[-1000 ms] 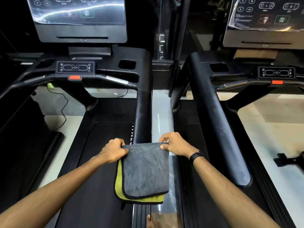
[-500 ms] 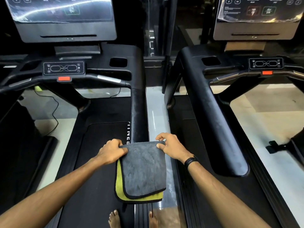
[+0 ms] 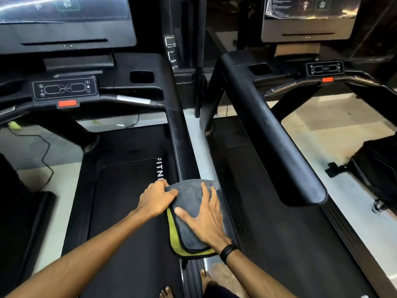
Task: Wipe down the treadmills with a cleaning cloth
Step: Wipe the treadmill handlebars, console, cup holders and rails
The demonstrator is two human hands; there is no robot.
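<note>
— Head view: where's the cloth (image 3: 189, 203)?
— Draped over the near end of the left treadmill's right handrail (image 3: 179, 147).
— Hands?
— Left hand (image 3: 155, 200) grips its edge; right hand (image 3: 205, 218) presses it, fingers flat.

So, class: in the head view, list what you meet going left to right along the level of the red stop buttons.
Left treadmill's red stop button → its silver handlebar sensor → right treadmill's long black side rail → its red stop button.

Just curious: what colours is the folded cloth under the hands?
Folded microfibre cloth: grey on top, yellow-green beneath, dark edging; seen in the head view.
</note>
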